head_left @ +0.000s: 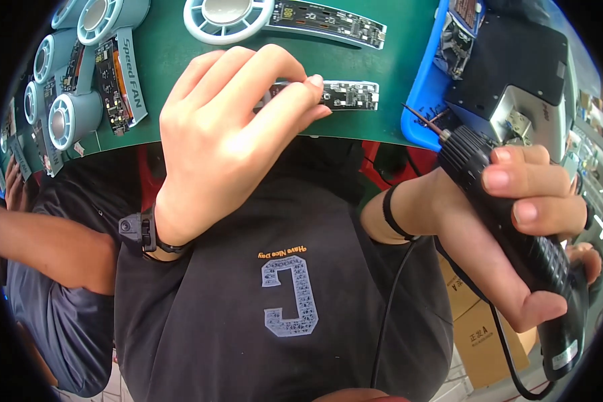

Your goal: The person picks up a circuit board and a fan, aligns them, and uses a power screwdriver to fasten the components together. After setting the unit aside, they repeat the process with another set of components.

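My left hand is closed over a handheld fan at the table's near edge, thumb and forefinger pinched together. Only the fan's open handle with its circuit board shows; the rest lies hidden under my fingers, and any small part in the pinch cannot be made out. In my right hand is a black electric screwdriver, fingers wrapped round its body. Its thin bit points up and left over the near end of a blue tray, where small dark screws lie.
Another opened fan lies farther back on the green table. Several light-blue fans crowd the left side. A black and silver box stands by the tray. A co-worker's arm is at left, and a cable hangs beside me.
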Demonstrator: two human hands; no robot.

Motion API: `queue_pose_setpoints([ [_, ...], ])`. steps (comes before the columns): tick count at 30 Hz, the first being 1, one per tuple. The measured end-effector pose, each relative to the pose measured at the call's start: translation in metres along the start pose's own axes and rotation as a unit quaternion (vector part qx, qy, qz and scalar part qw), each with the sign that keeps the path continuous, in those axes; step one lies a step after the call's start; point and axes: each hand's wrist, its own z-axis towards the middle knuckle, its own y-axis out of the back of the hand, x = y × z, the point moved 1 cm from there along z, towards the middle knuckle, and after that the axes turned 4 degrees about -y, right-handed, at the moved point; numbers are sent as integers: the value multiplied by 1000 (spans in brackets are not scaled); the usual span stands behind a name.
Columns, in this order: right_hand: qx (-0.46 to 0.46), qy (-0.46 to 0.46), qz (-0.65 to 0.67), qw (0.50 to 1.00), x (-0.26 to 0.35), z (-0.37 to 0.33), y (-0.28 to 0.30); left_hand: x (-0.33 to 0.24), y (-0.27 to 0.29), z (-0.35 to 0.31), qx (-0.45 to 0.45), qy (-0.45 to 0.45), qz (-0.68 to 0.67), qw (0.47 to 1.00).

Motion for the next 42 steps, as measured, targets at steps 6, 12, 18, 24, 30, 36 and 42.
queue_pose_setpoints([
  [6,159,-31,-7,987,-12,0,2,3,-3,-5,-8,23,-14,1000],
  [12,194,-40,34,980,-25,3,2,6,-3,-4,-9,26,-23,999],
  [18,331,-60,-28,941,-27,12,1,7,-6,-6,-20,20,-13,1000],
  [24,338,-31,-36,940,-31,5,4,6,-5,-4,-22,18,-14,1000],
  [30,309,17,-34,950,-38,-1,5,6,-9,-6,-35,13,-10,999],
  [36,288,57,-30,956,-45,-2,-2,6,-10,-8,-45,6,18,999],
  [42,273,11,129,953,-60,-1,-11,5,-10,-5,-51,6,17,999],
])
